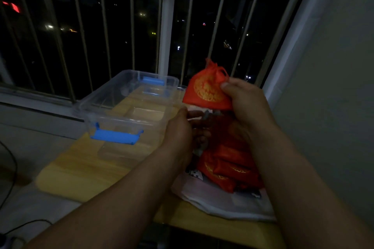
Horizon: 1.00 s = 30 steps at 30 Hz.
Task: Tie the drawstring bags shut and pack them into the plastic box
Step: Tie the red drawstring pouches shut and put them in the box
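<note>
Drawstring bag [206,91], red with gold print and its neck gathered, is up in the air over the far right part of the table [81,172], pinched at its side by the right hand [245,103]. Left hand [179,133] sits lower, fingers curled toward the pile of red bags [228,166] on a white sheet [222,202] by the near right edge. Honestly can't tell if it's gripping anything. Clear plastic box [129,121] with blue latches [116,136] sits open at the far left side.
</note>
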Each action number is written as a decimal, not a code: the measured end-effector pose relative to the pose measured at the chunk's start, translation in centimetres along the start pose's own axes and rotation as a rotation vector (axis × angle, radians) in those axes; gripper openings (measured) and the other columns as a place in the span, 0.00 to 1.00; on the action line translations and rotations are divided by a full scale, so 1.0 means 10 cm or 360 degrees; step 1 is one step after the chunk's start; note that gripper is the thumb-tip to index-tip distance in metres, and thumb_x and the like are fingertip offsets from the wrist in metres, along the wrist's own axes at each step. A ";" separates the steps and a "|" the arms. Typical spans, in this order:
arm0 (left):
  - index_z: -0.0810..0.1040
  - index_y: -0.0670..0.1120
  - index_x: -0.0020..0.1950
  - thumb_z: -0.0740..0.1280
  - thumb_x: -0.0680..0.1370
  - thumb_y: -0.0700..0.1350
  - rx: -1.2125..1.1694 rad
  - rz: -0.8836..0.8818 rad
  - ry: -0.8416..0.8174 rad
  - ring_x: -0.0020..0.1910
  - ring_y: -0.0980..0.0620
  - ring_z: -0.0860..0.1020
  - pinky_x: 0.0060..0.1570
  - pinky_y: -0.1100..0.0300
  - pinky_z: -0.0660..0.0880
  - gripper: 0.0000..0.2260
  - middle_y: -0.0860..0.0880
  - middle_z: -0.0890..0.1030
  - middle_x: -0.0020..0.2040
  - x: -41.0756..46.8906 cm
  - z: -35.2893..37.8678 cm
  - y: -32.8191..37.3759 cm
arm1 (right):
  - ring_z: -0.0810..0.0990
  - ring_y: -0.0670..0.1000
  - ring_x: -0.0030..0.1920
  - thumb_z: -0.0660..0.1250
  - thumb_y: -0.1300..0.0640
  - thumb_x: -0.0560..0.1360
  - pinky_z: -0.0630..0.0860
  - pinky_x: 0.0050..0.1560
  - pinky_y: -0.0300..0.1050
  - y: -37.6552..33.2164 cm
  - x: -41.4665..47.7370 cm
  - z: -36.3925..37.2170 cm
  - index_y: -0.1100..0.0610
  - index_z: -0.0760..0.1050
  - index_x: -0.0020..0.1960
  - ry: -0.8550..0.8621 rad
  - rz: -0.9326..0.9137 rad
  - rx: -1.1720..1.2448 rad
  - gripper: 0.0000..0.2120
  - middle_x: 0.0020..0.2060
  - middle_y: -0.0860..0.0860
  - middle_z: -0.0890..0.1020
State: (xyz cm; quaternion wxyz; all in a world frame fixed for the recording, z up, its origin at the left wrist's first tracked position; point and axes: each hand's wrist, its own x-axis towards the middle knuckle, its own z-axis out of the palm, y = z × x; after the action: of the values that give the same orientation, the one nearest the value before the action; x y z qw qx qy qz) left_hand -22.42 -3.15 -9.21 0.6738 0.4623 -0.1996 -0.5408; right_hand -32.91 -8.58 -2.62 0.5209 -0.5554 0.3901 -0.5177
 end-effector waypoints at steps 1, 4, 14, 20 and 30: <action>0.78 0.41 0.54 0.52 0.87 0.53 0.0004 -0.0031 0.0013 0.24 0.51 0.75 0.27 0.62 0.69 0.20 0.45 0.83 0.33 0.00 0.00 0.00 | 0.87 0.58 0.51 0.67 0.62 0.80 0.83 0.58 0.58 -0.06 0.05 0.12 0.56 0.85 0.53 -0.0018 -0.0035 0.0019 0.08 0.47 0.56 0.88; 0.78 0.42 0.51 0.52 0.87 0.53 0.0104 -0.0125 0.0024 0.24 0.51 0.72 0.30 0.61 0.67 0.20 0.46 0.82 0.31 0.00 0.04 -0.02 | 0.87 0.59 0.48 0.67 0.63 0.79 0.84 0.49 0.57 -0.22 0.17 0.44 0.54 0.84 0.48 -0.0071 -0.0102 -0.0011 0.08 0.45 0.55 0.88; 0.80 0.40 0.51 0.61 0.84 0.45 0.0425 0.0192 -0.0194 0.33 0.46 0.77 0.35 0.55 0.73 0.12 0.41 0.81 0.42 0.01 0.02 -0.09 | 0.82 0.49 0.41 0.61 0.45 0.84 0.77 0.39 0.44 -0.16 0.10 0.42 0.54 0.80 0.52 -0.0282 -0.0024 -0.0519 0.15 0.46 0.51 0.85; 0.80 0.50 0.50 0.67 0.81 0.47 0.1024 0.0522 -0.0156 0.47 0.47 0.83 0.53 0.44 0.81 0.03 0.49 0.84 0.47 0.10 0.01 -0.22 | 0.77 0.47 0.30 0.62 0.50 0.84 0.69 0.30 0.41 0.17 0.14 -0.59 0.56 0.80 0.47 0.0138 0.0186 -0.0269 0.13 0.34 0.50 0.83; 0.80 0.52 0.63 0.69 0.77 0.57 0.1504 0.0621 -0.0251 0.54 0.54 0.81 0.60 0.49 0.79 0.18 0.53 0.83 0.57 0.19 0.25 -0.26 | 0.84 0.58 0.41 0.69 0.52 0.77 0.80 0.49 0.59 0.48 -0.03 -1.12 0.60 0.82 0.41 0.0353 0.0062 -0.1097 0.12 0.37 0.56 0.85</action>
State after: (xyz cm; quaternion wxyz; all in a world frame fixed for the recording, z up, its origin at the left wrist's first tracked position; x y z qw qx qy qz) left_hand -25.14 -5.88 -10.58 0.4627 0.6282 -0.5548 -0.2891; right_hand -43.48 -10.99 -8.31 0.2673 -0.6313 0.6064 -0.4028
